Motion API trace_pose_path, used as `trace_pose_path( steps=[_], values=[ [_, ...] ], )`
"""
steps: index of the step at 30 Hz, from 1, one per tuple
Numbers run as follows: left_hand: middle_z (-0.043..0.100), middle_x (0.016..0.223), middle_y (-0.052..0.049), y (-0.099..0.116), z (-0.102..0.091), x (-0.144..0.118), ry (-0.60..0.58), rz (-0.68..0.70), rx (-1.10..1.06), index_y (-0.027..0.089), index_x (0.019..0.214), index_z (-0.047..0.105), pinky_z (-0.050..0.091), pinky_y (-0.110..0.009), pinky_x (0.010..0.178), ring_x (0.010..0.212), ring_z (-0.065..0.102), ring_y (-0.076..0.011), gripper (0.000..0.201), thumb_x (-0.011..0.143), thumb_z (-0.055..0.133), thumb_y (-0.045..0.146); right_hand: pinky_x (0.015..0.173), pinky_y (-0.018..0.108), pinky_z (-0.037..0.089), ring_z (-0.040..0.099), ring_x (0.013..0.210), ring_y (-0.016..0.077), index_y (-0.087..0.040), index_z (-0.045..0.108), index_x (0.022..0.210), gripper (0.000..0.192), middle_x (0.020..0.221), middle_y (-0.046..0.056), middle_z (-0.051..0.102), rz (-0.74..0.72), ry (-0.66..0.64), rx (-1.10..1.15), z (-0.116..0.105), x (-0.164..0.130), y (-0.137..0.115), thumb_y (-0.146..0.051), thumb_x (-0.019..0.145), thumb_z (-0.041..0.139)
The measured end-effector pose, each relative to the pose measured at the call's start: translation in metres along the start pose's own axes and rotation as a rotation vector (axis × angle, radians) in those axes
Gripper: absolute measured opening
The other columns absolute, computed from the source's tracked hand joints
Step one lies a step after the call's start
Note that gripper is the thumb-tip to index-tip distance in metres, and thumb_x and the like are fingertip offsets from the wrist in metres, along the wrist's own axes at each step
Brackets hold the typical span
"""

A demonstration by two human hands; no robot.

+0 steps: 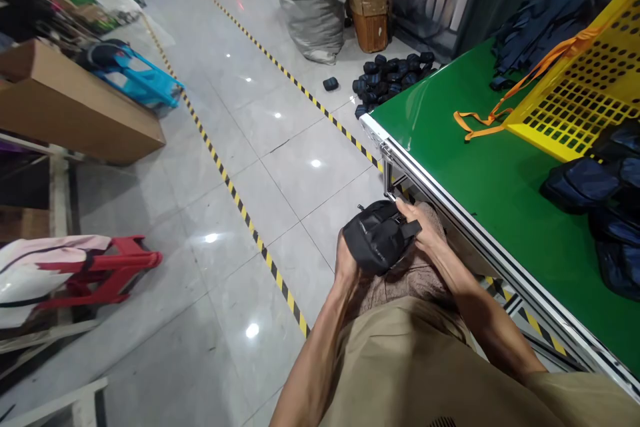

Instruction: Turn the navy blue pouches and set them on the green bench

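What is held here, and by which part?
A black pouch, held by both hands: left hand under its left end, right hand on its right side by the strap.

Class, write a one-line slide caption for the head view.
Both hands, left and right, hold a black pouch beside a green table.

Pouch (379, 235) between both hands, left of table (480, 167); crate (585, 90) on table.

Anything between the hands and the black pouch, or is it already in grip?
Nothing in the way. The left hand cups the black pouch from its left side, and the right hand presses on its right end, over the lap beside the green table edge.
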State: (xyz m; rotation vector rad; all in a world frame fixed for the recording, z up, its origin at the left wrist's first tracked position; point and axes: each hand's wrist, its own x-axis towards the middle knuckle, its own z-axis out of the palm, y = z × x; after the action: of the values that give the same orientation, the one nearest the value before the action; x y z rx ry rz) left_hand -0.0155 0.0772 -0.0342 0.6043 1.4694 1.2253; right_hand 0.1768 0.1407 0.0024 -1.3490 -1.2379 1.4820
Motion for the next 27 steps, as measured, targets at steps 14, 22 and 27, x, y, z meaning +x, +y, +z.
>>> trace_pose_path(
  steps=[14,22,27],
  values=[
    [0.082,0.141,-0.008,0.014,-0.002,-0.056,-0.396,0.529,0.565,0.028,0.141,0.078,0.059,-0.042,0.121,0.132,0.078,-0.0250,0.033,0.117,0.058,0.039,0.083,0.031,0.050,0.073,0.094,0.0212,-0.026,0.072,0.142,0.035,0.109,0.002,0.080,-0.339,-0.470,-0.699,-0.063,-0.053,-0.029,-0.044,0.112,0.070],
    [0.072,0.158,-0.014,-0.047,-0.016,-0.070,-0.476,0.598,0.762,0.023,0.164,0.056,0.058,-0.045,0.128,0.146,0.070,-0.0237,0.045,0.121,0.043,0.030,0.105,0.048,0.052,0.068,0.115,0.0313,-0.020,0.075,0.133,0.035,0.130,0.014,0.079,-0.481,-0.401,-1.002,-0.052,-0.107,0.022,-0.030,0.124,0.042],
    [0.081,0.140,-0.011,-0.047,-0.012,-0.077,-0.476,0.499,0.612,0.024,0.142,0.074,0.059,-0.043,0.122,0.134,0.076,-0.0245,0.037,0.118,0.047,0.032,0.104,0.044,0.052,0.069,0.109,0.0281,-0.021,0.077,0.120,0.042,0.122,0.012,0.081,-0.390,-0.472,-0.739,-0.052,-0.109,0.031,-0.037,0.125,0.038]
  ],
)
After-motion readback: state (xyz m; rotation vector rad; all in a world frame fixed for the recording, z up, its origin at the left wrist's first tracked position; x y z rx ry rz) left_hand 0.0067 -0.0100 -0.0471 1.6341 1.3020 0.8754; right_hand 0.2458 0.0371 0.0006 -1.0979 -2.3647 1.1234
